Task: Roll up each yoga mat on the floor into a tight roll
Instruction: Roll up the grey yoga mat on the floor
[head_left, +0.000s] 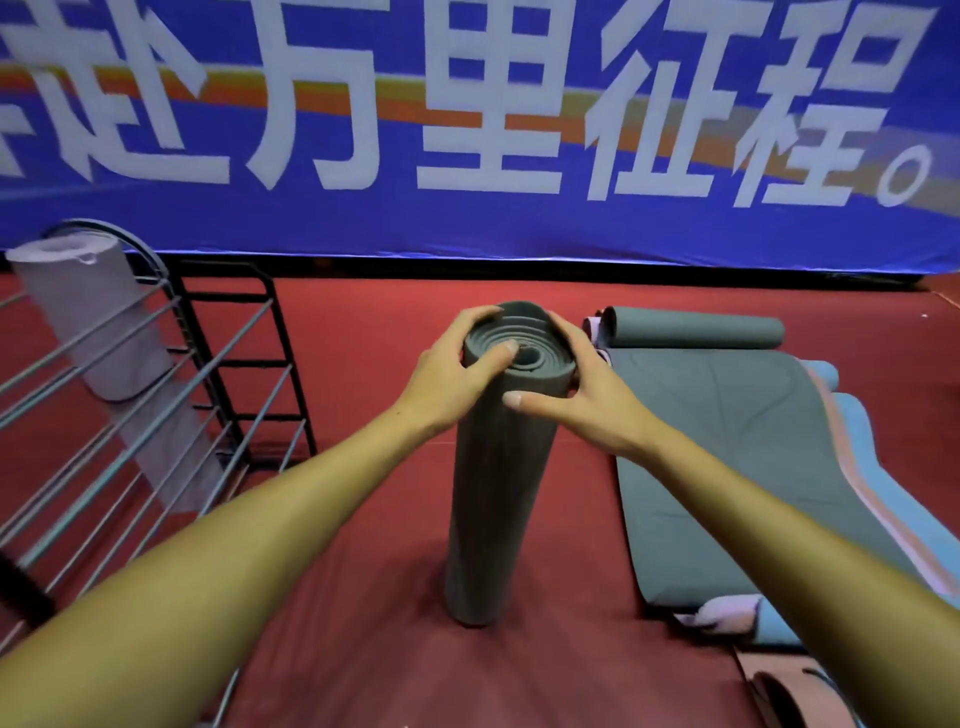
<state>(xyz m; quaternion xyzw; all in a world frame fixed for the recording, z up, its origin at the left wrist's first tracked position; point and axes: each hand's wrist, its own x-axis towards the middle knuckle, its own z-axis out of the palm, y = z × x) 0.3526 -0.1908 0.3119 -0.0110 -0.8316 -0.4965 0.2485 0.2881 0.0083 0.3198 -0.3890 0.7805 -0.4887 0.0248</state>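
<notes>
On the red floor (363, 597), left hand (457, 369) and right hand (582, 395) grip the upright grey roll (493, 493); twisting the top inward while pressing down should tighten it.

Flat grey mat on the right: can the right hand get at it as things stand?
Probably yes, once freed: the right hand now grips the upright grey roll, and nothing stands between it and the flat grey mat.
</notes>
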